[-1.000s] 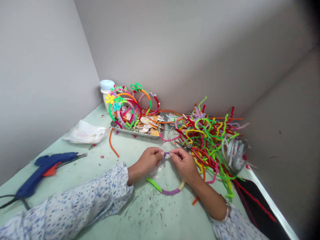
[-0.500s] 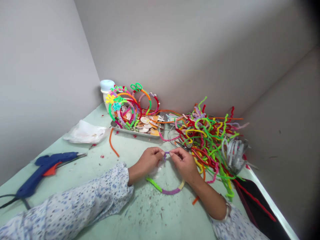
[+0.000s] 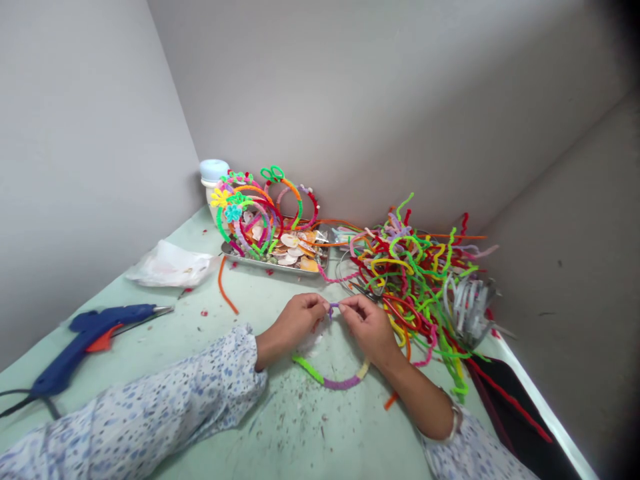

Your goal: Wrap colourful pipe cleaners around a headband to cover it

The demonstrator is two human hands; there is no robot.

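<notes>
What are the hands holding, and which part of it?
A small purple fuzzy stem: left fingers pinch one side, right fingers the other, leaving a bit showing between.

Your purple pipe cleaner (image 3: 335,305) was thin, fuzzy & partly hidden in your grip, approx. mid-view. A short, roughly str. stretch showed, running 9 to 3 o'clock, w/ a bit hanging toward 6 o'clock nr its 9 o'clock side. Your curved band (image 3: 343,384) lay apart from it, toward 6 o'clock, w/ its bow facing you. It was fuzzy too: lt green at approx. 8 o'clock on its arc, purple at 6, cream at approx. 4, partly hidden there.
</notes>
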